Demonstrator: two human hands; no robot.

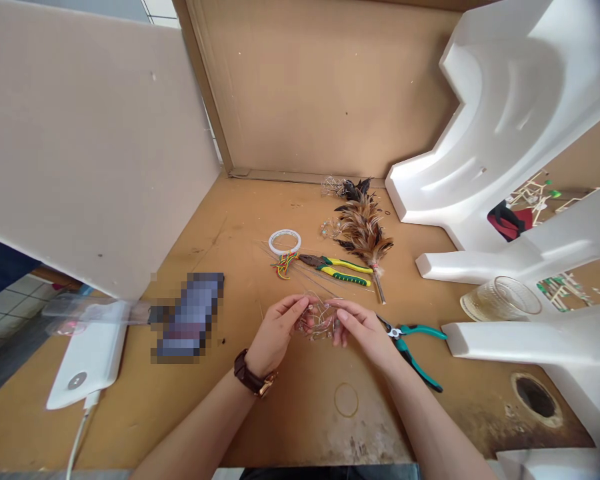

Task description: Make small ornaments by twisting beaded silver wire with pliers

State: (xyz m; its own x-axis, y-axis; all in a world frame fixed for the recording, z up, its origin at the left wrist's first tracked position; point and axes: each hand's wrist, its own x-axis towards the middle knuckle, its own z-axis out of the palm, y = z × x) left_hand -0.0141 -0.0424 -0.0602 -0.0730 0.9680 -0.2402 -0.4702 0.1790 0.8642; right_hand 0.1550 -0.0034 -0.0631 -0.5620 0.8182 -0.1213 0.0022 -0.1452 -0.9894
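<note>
Between my two hands is a small tangle of thin wire with clear beads [323,321]. My left hand [281,331], with a dark watch on the wrist, pinches its left side. The right side is held between the thumb and fingers of my right hand [364,328]. Just beyond lie pliers with yellow and green handles [345,272], a white ring [285,242] and colourful threads [283,265]. Teal-handled pliers [414,347] rest open to the right of my right hand. A thin yellowish ring [347,400] lies nearer the front edge.
A brown feather bundle [363,227] lies at the back. On the left are a phone [190,317] and a white power bank [93,353] with a cable. White foam pieces [500,347] and a glass [503,299] stand on the right, near a hole [536,398] in the table.
</note>
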